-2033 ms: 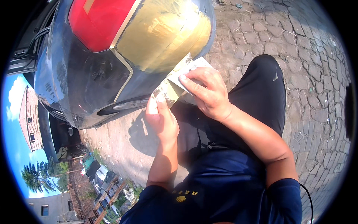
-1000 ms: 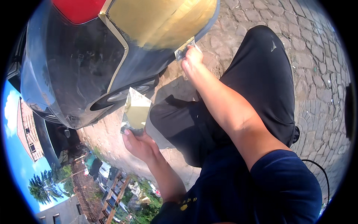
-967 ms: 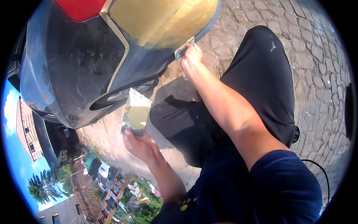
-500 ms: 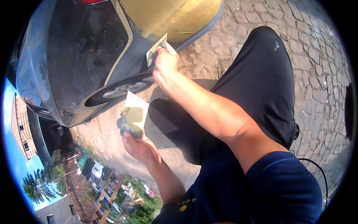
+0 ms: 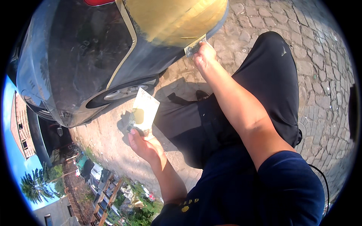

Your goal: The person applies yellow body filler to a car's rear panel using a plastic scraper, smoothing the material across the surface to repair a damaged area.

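Observation:
My left hand (image 5: pixel 143 145) grips a square, light-coloured plate (image 5: pixel 146 111) with pale yellow paste and grey smears, low beside the car's wheel (image 5: pixel 122 94). My right hand (image 5: pixel 205 56) is closed on a small smeared spreader (image 5: pixel 193 48), held at the lower edge of a yellow-tan coated patch (image 5: pixel 173 20) on the dark car body (image 5: pixel 75 49). A beige masking strip (image 5: pixel 128 26) runs down the bodywork beside the patch. Part of a red panel (image 5: pixel 98 2) shows at the top.
My black-trousered right knee (image 5: pixel 269 49) is bent beside my right arm, on cobblestone paving (image 5: pixel 320 75). Lower left lie wooden planks (image 5: pixel 111 196), scattered objects and plants (image 5: pixel 143 203). A brick building (image 5: pixel 22 128) and tree stand beyond. A black cable (image 5: pixel 324 177) hangs at right.
My hands were together over the plates two seconds ago and are now apart, the left lower. Over the last half second my right hand moved right along the patch's lower edge.

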`<state>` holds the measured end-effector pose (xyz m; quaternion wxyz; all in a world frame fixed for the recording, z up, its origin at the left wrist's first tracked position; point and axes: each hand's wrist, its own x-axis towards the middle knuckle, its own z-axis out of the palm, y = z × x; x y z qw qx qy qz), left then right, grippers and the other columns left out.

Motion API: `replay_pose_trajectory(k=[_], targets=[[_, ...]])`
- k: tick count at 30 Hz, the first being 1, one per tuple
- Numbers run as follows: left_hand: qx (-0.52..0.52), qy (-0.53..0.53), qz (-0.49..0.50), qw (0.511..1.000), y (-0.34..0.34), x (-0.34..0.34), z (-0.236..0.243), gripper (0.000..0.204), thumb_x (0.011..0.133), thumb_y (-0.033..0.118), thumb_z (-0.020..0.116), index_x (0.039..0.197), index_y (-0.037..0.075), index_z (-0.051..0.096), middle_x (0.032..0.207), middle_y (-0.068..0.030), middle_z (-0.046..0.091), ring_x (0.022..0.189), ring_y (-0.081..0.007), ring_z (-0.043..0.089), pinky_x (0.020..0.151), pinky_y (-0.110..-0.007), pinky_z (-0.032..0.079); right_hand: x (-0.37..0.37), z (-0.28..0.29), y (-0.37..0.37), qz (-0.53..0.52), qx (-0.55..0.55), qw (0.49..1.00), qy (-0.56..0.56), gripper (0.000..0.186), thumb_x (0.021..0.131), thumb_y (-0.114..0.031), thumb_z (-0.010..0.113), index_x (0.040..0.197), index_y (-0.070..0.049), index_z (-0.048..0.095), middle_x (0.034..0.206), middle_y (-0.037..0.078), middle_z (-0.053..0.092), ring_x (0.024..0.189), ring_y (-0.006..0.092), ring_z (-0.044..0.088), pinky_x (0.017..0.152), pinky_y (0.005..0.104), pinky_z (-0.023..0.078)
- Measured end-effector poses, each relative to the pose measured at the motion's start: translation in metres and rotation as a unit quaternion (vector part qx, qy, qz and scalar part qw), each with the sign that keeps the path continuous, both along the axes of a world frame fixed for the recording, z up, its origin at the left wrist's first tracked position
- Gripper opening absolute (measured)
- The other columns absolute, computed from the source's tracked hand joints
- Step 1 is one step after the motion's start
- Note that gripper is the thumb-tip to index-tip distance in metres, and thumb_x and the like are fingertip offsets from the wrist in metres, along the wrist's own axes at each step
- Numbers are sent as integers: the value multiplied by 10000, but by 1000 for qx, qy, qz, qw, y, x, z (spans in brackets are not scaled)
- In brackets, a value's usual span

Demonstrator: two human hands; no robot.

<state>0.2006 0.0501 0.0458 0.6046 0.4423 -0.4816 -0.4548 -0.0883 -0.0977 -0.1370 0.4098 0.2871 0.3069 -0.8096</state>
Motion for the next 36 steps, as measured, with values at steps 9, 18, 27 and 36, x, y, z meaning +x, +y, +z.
replay_pose_trajectory(k=[9,18,27,36], targets=[[9,-4,-13,1000,3,4,8,432,1069,247,610,1326,-98,570,1266,-170,666,1180,-255,654,1042,-400,515,50,115,-6,-42,0,999,32,168,937,65,578,1002,48,732,864,-17,652,770,77,524,703,238,427],[4,-20,27,999,15,9,13,424,1068,269,613,1294,-89,580,1245,-161,663,1157,-258,654,1046,-413,513,82,136,25,78,-126,983,108,289,1022,-29,585,1288,41,676,1086,60,735,930,133,656,871,283,517],[16,6,-25,1000,6,-13,3,415,1068,245,611,1304,-94,575,1269,-170,660,1174,-261,655,1051,-418,519,11,13,19,52,19,998,25,182,1007,-23,531,1116,-32,676,965,71,695,793,197,649,627,382,518],[18,3,-15,1000,2,-9,7,415,1076,233,589,1322,-100,561,1303,-184,649,1206,-276,648,1078,-430,511,44,79,-14,-5,12,999,38,182,959,31,577,1072,4,717,935,68,718,719,151,633,603,304,489]])
